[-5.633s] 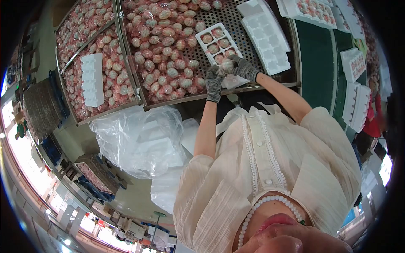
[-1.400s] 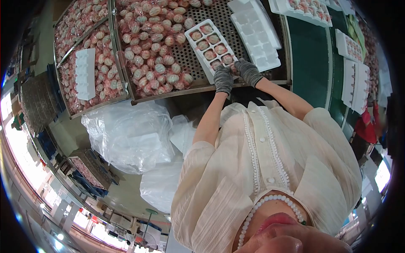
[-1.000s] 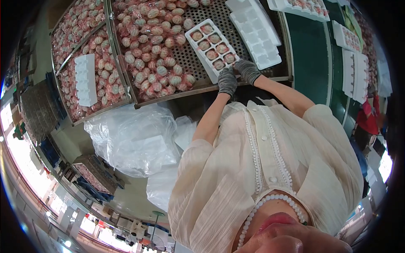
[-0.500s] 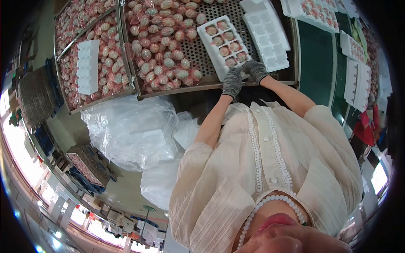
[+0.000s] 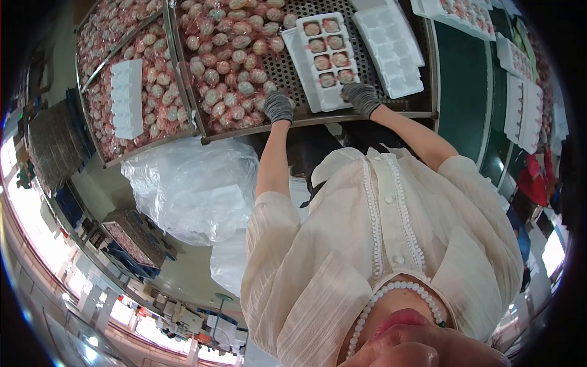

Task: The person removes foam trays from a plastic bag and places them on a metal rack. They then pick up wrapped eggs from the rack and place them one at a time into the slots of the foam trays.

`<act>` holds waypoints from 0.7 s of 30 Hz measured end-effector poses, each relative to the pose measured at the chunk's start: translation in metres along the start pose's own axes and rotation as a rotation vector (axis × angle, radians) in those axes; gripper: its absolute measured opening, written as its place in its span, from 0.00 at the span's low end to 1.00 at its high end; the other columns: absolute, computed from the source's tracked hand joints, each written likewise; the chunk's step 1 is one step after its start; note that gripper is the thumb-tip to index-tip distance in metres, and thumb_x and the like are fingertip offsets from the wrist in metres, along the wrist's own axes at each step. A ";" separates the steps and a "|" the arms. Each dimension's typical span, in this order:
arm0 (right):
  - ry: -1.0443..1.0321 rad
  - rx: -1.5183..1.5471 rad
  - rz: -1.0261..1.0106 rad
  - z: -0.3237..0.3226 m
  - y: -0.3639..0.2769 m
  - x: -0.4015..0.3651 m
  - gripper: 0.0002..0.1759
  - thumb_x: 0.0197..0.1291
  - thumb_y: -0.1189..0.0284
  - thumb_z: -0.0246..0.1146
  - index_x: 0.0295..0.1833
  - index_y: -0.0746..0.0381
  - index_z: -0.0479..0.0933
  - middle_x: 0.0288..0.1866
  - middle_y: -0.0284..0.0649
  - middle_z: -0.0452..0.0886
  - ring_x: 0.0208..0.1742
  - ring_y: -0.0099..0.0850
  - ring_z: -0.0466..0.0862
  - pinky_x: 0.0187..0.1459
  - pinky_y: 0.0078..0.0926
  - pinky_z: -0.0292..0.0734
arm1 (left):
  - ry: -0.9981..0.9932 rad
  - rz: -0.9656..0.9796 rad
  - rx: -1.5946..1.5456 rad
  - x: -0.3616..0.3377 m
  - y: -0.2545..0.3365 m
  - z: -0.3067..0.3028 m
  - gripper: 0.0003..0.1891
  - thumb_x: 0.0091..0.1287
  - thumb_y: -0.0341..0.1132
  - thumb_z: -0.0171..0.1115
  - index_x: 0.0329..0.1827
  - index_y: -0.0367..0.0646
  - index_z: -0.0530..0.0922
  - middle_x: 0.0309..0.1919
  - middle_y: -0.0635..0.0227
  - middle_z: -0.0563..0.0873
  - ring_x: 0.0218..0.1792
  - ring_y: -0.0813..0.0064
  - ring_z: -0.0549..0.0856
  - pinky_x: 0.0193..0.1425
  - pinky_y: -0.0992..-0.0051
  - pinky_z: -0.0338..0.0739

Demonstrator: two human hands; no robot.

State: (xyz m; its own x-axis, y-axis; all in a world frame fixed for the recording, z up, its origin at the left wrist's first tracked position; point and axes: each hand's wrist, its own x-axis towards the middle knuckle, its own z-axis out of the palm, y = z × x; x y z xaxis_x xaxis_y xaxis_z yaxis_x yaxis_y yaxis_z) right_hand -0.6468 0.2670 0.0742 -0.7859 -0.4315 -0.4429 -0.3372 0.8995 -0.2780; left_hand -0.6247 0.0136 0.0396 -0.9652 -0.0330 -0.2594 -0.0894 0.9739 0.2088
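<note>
My left hand, in a grey knit glove, is at the near right edge of a pile of round items in clear-and-red wrappers. Its fingertips meet the pile, and their grip is not clear. A white foam tray with two rows of cells lies before me, several wrapped round items sitting in it. My right hand, gloved alike, has its fingers bent over the tray's near right corner, close to the last item. Under the tray's left side another white foam piece shows.
More white foam trays lie stacked at the right on the perforated metal table. Left of a metal divider, a foam tray rests on more wrapped items. A green surface adjoins at right. Clear plastic bags are below the table.
My left hand has left the tray and moved left to the pile. The tray sits straighter and a little to the right. My right hand stays by its near right corner.
</note>
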 end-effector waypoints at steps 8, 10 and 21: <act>0.685 0.464 0.230 0.017 0.043 0.008 0.23 0.48 0.60 0.62 0.47 0.62 0.73 0.41 0.46 0.77 0.43 0.39 0.76 0.46 0.31 0.70 | 0.207 -0.333 -1.049 -0.012 -0.015 -0.034 0.06 0.52 0.24 0.57 0.34 0.39 0.74 0.30 0.68 0.79 0.33 0.76 0.76 0.40 0.76 0.72; 0.357 0.839 0.444 -0.025 0.031 0.015 0.29 0.50 0.57 0.60 0.53 0.65 0.68 0.47 0.49 0.74 0.46 0.37 0.75 0.48 0.29 0.68 | 0.136 -0.306 -1.433 -0.007 -0.008 -0.019 0.05 0.55 0.23 0.54 0.34 0.38 0.74 0.31 0.67 0.79 0.33 0.75 0.76 0.42 0.76 0.71; 0.281 1.024 0.666 0.009 0.035 0.061 0.29 0.51 0.60 0.61 0.54 0.66 0.65 0.50 0.45 0.72 0.51 0.34 0.71 0.53 0.26 0.63 | -0.144 -0.366 -0.741 0.029 0.065 0.002 0.18 0.54 0.30 0.46 0.49 0.36 0.71 0.45 0.49 0.75 0.50 0.56 0.73 0.54 0.68 0.66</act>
State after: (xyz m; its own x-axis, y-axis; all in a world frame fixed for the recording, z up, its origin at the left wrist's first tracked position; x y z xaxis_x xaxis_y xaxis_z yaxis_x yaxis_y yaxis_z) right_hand -0.7019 0.2719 0.0293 -0.7741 0.2289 -0.5902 0.6260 0.4156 -0.6599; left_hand -0.6579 0.0767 0.0434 -0.8073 -0.2403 -0.5390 -0.5781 0.5057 0.6404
